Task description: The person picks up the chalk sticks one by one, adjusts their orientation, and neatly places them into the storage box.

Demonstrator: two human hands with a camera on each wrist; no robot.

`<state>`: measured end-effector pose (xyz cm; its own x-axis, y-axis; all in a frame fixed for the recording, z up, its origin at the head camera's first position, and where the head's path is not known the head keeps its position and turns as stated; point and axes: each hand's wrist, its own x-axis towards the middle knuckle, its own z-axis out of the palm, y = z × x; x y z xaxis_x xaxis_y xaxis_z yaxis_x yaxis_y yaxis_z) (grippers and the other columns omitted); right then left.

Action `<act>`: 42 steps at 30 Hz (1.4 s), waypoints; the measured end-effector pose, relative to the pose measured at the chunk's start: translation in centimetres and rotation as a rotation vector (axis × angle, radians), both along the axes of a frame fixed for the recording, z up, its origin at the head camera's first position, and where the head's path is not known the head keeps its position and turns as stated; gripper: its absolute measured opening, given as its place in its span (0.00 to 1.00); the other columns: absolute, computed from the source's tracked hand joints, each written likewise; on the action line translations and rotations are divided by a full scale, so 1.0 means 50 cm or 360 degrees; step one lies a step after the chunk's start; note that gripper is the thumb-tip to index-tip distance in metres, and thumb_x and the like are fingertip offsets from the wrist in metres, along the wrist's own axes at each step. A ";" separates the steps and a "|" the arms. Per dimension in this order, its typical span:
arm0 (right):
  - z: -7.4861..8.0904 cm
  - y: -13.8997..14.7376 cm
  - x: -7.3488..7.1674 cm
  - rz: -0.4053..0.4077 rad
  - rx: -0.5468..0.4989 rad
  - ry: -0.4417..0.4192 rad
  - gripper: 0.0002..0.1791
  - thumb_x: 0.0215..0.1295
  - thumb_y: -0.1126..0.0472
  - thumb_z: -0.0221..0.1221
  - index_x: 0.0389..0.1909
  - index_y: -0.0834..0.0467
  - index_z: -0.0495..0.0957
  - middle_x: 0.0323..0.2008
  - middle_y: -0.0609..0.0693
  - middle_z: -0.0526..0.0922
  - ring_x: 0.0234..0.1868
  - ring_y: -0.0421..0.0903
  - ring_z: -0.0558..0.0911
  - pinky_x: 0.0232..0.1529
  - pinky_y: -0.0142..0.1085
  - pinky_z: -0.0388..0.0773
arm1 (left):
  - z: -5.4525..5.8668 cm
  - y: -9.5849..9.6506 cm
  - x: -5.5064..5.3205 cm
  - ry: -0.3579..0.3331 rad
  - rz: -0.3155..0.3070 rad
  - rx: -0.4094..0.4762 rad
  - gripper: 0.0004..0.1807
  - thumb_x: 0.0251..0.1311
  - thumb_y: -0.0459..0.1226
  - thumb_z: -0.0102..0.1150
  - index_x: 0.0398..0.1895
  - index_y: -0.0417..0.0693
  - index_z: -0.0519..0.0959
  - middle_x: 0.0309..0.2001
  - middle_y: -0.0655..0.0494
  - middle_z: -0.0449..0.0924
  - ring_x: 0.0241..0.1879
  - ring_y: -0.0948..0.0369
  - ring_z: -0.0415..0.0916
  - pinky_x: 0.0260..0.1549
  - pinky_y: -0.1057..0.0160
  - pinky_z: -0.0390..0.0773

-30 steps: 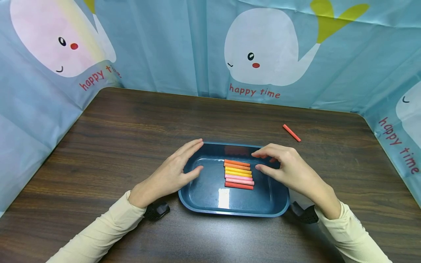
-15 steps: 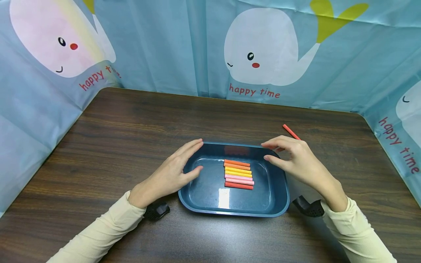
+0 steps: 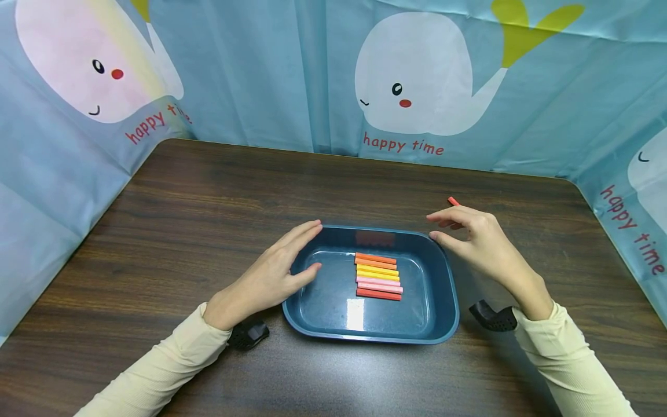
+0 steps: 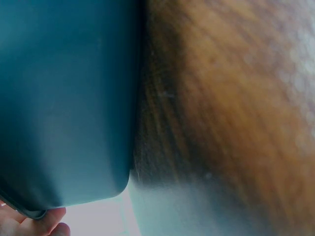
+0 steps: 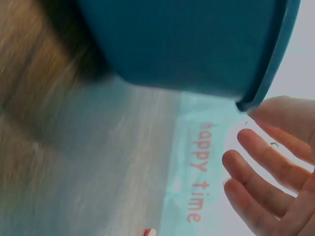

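A dark blue tray (image 3: 323,315) stands on the wooden table. Inside it lies a row of colored chalk-like sticks (image 3: 378,277), orange, yellow, pink and red from back to front. My left hand (image 3: 263,281) is at the tray's left rim, its fingers extended and thumb over the inside. Near the back right corner hovers my right hand (image 3: 482,243), fingers loosely bent with a gap to the thumb, holding nothing. Just behind it on the table is a loose red stick (image 3: 453,201), mostly hidden by the hand; one end shows in the right wrist view.
A light blue curtain (image 3: 333,69) printed with whales borders the brown table (image 3: 198,202) at the back and sides. Black wrist devices sit under both wrists, the right one (image 3: 492,317) beside the tray's right end.
My right hand has moved right and away from me, from above the tray to past its back right corner, now covering most of the loose red stick. The left hand stays put.
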<state>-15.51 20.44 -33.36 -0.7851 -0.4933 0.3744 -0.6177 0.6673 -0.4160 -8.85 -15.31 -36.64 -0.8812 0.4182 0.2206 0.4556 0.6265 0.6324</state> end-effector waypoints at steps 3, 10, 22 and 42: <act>-0.004 0.008 -0.009 -0.0029 0.0020 0.0007 0.18 0.53 0.70 0.71 0.47 0.61 0.84 0.42 0.53 0.88 0.38 0.49 0.85 0.40 0.20 0.75 | 0.000 0.000 0.000 0.0004 0.0002 -0.0003 0.36 0.63 0.37 0.63 0.73 0.39 0.62 0.75 0.45 0.60 0.72 0.50 0.62 0.68 0.45 0.66; -0.010 0.019 -0.025 -0.0071 0.0014 -0.0014 0.18 0.54 0.69 0.71 0.47 0.60 0.85 0.42 0.54 0.87 0.39 0.50 0.85 0.40 0.16 0.71 | 0.000 -0.001 0.000 -0.0008 0.0008 -0.0006 0.36 0.64 0.37 0.63 0.74 0.39 0.62 0.75 0.45 0.59 0.73 0.50 0.62 0.68 0.45 0.66; -0.021 0.044 -0.053 -0.0179 0.0106 -0.0096 0.17 0.58 0.66 0.69 0.49 0.61 0.83 0.46 0.57 0.86 0.43 0.52 0.85 0.41 0.39 0.77 | 0.002 -0.001 -0.001 -0.0015 0.0011 -0.0014 0.36 0.64 0.37 0.63 0.73 0.39 0.62 0.75 0.45 0.59 0.73 0.50 0.62 0.69 0.44 0.65; -0.039 0.093 -0.107 -0.0330 0.0243 -0.0353 0.22 0.62 0.64 0.65 0.56 0.68 0.78 0.51 0.69 0.80 0.49 0.66 0.81 0.49 0.60 0.78 | 0.003 -0.001 -0.004 0.0000 0.0013 -0.0024 0.37 0.63 0.37 0.63 0.73 0.38 0.62 0.75 0.45 0.60 0.72 0.50 0.63 0.68 0.45 0.67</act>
<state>-20.84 25.07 -35.31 -0.9287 -0.3519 0.1173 -0.3680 0.8343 -0.4105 -9.04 -15.38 -36.47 -0.8845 0.4144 0.2146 0.4507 0.6396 0.6227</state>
